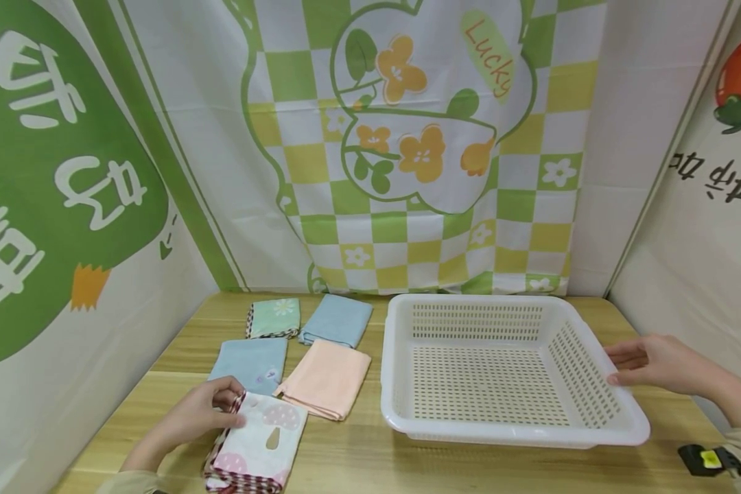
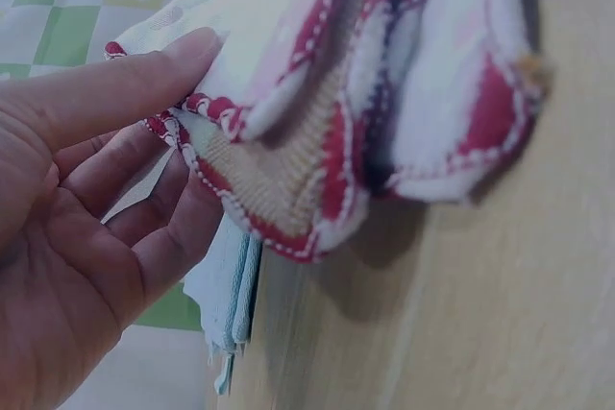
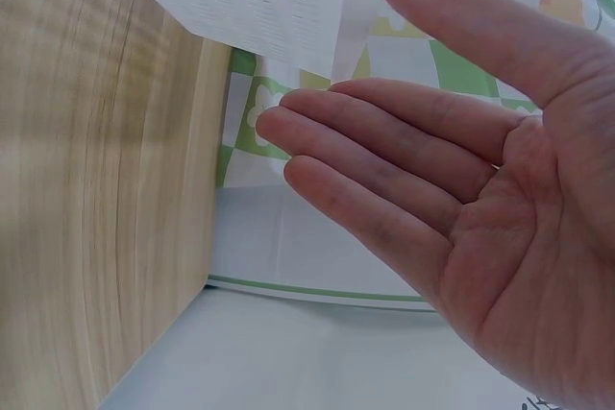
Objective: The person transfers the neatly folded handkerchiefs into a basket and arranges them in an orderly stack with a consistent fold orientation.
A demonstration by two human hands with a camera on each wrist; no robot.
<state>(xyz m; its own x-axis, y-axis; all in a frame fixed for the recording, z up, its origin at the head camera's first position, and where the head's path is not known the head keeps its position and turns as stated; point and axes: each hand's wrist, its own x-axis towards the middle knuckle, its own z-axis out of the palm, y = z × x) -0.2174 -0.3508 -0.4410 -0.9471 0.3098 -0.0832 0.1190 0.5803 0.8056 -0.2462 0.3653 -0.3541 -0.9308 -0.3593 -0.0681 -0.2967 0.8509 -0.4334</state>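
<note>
Mushroom-print cloth (image 1: 264,440), four folded cloths (image 1: 328,376) beyond, white basket (image 1: 500,431) alongside

On the wooden desk (image 1: 358,466), a white rectangular plastic basket (image 1: 488,387) stands right of a folded peach cloth (image 1: 329,377); a folded white printed cloth (image 1: 265,439) is before a folded blue cloth (image 1: 253,360).

Left hand (image 1: 196,413) is set in a pinch, left thumb (image 2: 110,93) laid over bent fingers (image 2: 106,175); right hand (image 1: 662,363) is extended, its four fingers (image 3: 375,165) nearly straight and grouped side by side, right thumb (image 3: 495,31) spread apart, palm (image 3: 514,237) exposed; both forearms (image 1: 737,405) are angled inward
</note>
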